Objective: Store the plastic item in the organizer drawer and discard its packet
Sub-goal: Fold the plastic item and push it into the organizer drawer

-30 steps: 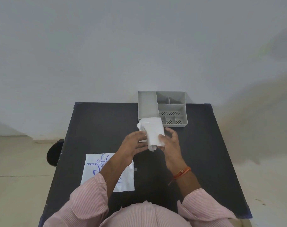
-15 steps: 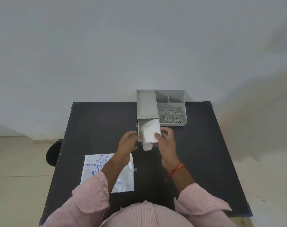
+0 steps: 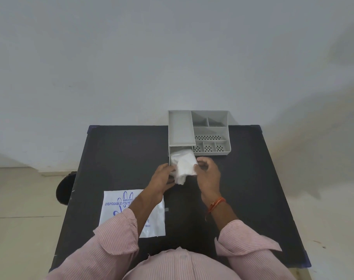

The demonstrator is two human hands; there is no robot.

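Observation:
A grey organizer [image 3: 210, 130] stands at the table's far edge, its drawer [image 3: 169, 158] pulled out toward me on the left side. A folded wad of white plastic gloves [image 3: 184, 164] lies half in the drawer, its near end hanging over the drawer's front. My left hand [image 3: 162, 176] touches the wad's left side and the drawer front. My right hand [image 3: 209, 174] pinches the wad's right edge. The empty white packet with blue print [image 3: 115, 207] lies flat on the table near left, partly under my left forearm.
The black table [image 3: 252, 188] stands against a pale wall. A dark round object [image 3: 64, 188] sits on the floor off the table's left edge. The organizer's right compartments look empty.
Both hands moved forward with the white plastic wad, from above the table's middle to the drawer. Its far end now rests inside the drawer.

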